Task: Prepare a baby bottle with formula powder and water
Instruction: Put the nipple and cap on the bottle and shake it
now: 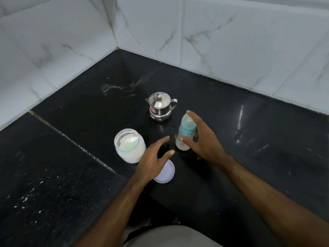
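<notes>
A: Listing by size. Tabletop [231, 122]: black polished stone, glossy, wet smears far left, white specks near left. Risk: a slick surface lets anything nudged slide.

B: Next?

A: Powder jar [129, 146]: clear, rounded, lid off, white formula and what looks like a scoop inside, left of centre. Risk: the left hand [153, 160], which hovers just beside it with fingers spread and nothing held, could clip it and spill powder.

B: And the steel one?

A: Kettle [160, 106]: small, mirror-finish, domed lid with knob, far centre. If hot, a burn hazard.

B: The bottle?

A: Baby bottle [185, 134]: translucent plastic, teal collar, capped, tilted, right of centre. Right hand [201, 139]: thumb on its body, forefinger at the cap, a loose hold. Risk: it may tip over.

B: Smallest?

A: Jar lid [166, 173]: flat pale lilac disc, near the edge, partly under the left hand.
</notes>
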`<state>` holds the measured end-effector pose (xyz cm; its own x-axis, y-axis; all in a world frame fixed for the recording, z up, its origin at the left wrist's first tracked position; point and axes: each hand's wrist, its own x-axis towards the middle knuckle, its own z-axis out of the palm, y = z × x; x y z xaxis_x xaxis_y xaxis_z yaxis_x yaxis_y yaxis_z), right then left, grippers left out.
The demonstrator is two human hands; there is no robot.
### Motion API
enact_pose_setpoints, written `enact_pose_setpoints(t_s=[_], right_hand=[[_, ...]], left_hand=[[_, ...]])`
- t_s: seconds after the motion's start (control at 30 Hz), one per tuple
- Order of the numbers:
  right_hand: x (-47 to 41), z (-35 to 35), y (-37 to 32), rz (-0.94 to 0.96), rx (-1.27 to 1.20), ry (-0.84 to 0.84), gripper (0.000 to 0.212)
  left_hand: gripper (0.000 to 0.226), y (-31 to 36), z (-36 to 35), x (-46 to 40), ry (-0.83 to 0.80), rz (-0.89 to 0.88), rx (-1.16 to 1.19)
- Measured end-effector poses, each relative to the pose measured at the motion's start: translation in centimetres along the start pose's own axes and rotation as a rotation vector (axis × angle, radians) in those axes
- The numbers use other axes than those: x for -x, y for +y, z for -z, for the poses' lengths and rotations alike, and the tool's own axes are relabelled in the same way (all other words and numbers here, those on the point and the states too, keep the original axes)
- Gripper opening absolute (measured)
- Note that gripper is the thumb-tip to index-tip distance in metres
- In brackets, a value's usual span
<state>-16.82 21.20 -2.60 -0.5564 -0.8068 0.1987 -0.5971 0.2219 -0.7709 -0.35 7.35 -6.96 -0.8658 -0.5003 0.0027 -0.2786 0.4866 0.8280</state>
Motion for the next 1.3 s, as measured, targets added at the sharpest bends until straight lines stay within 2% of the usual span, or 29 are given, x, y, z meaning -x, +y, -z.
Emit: enact_pose_setpoints(t_s=[0.2,0.37,0.43,0.53,0.57,0.6,0.7,0.73,0.77,0.87,0.9,0.93,1.03,1.07,1.1,1.2,1.23,1.3], right_hand=[[-0.6,2.0,-1.5,-0.049,-0.243,0.054,0.091],[-1.2,3.5,-4.8,-0.115,-0.805,0.359,0.069],[-0.8,3.3,-5.4,-0.150,-0.903,0.338,0.066],[0.3,2.6,-6.0,-0.095,-0.723,0.020,0.072],[0.4,2.7,-6.1,-0.070,-0.691,-0.027,0.073],[0.3,2.9,-6.3,-0.056,-0.714,-0.002,0.073],[-0.7,3.4,-6.1,-0.139,-0.986,0.284,0.070],[-0.8,3.1,-6.0,-0.157,-1.029,0.327,0.069],[-0.6,2.7,-6.0,-0.155,-1.003,0.303,0.069],[0.5,1.4,-6.2,-0.091,-0.727,-0.063,0.076],[0.6,1.3,-6.2,-0.080,-0.697,-0.115,0.078],[0.5,1.5,-6.3,-0.086,-0.718,-0.080,0.078],[-0.1,1.9,-6.2,-0.194,-0.945,0.215,0.076],[-0.1,1.7,-6.1,-0.197,-0.957,0.234,0.076],[0.1,1.4,-5.9,-0.178,-0.907,0.182,0.077],[1.1,0.7,-6.0,-0.085,-0.653,-0.161,0.080],[1.0,1.0,-6.1,-0.070,-0.648,-0.163,0.080],[0.3,1.9,-6.5,-0.125,-0.793,0.049,0.076]], left_hand=[[0.056,-1.5,-0.4,2.0,0.063,-0.016,-0.044],[0.046,-1.9,-1.0,1.9,0.168,-0.040,0.033],[0.042,-2.0,-1.1,1.7,0.179,-0.033,0.073],[0.037,-2.4,-1.0,1.6,0.168,-0.044,0.072],[0.037,-2.5,-1.1,1.6,0.167,-0.051,0.068],[0.037,-2.5,-1.1,1.6,0.171,-0.055,0.063],[0.040,-2.3,-1.1,1.7,0.180,-0.050,0.060],[0.041,-2.2,-1.2,1.7,0.180,-0.050,0.059],[0.041,-2.3,-1.1,1.7,0.180,-0.054,0.056],[0.039,-2.4,-1.0,1.7,0.157,-0.088,0.061],[0.039,-2.5,-1.0,1.7,0.154,-0.097,0.065],[0.038,-2.5,-1.0,1.8,0.162,-0.097,0.056],[0.041,-2.3,-1.0,1.8,0.193,-0.086,0.042],[0.041,-2.3,-1.0,1.8,0.189,-0.081,0.045],[0.041,-2.6,-1.0,1.8,0.179,-0.082,0.046],[0.041,-3.0,-1.0,1.6,0.117,-0.079,0.067],[0.041,-3.2,-1.0,1.6,0.117,-0.082,0.066],[0.040,-3.0,-1.0,1.7,0.148,-0.090,0.054]])
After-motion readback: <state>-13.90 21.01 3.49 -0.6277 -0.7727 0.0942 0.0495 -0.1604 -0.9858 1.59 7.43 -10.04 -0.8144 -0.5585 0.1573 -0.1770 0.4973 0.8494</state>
